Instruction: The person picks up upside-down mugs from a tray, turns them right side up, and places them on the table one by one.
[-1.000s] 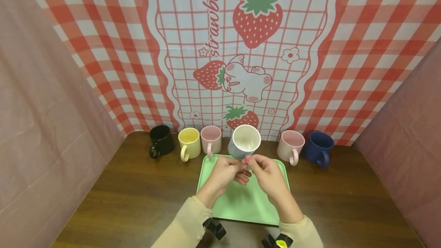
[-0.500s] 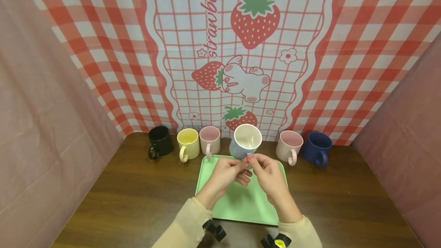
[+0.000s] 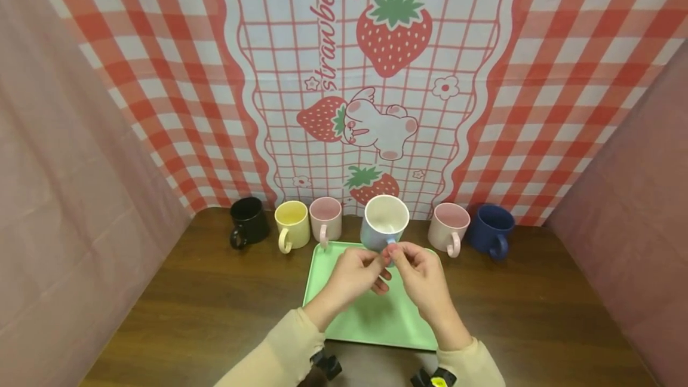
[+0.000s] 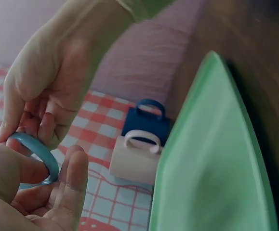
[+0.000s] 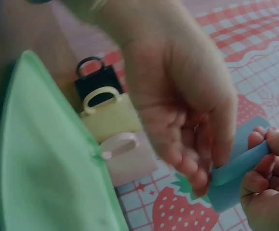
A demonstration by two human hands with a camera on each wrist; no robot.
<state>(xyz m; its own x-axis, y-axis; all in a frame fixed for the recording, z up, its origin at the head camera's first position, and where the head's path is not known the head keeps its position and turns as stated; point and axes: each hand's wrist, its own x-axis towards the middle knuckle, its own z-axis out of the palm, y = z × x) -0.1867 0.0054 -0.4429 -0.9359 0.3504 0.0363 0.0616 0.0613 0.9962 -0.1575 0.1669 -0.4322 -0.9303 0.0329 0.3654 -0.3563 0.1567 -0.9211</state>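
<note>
A light blue mug (image 3: 384,223) with a white inside is held up over the far edge of a green tray (image 3: 376,330), its mouth tipped toward the head camera. Its handle (image 4: 39,150) points toward the person. My left hand (image 3: 355,273) grips the lower part of the handle, the thumb passing through the loop and other fingers spread below. My right hand (image 3: 424,276) pinches the upper part of the handle between thumb and fingertips, seen also in the right wrist view, where the mug's side (image 5: 223,197) shows behind the hands.
A row of mugs stands behind the tray: black (image 3: 249,220), yellow (image 3: 292,223) and pink (image 3: 326,220) at left, pink (image 3: 448,229) and dark blue (image 3: 491,230) at right. A strawberry-print cloth (image 3: 392,34) hangs behind the brown table (image 3: 215,315).
The head view has shifted slightly. Against the other mugs, the light blue mug has moved a little to the right. Both hands stay at its handle, the left one's lower fingers shifting slightly.
</note>
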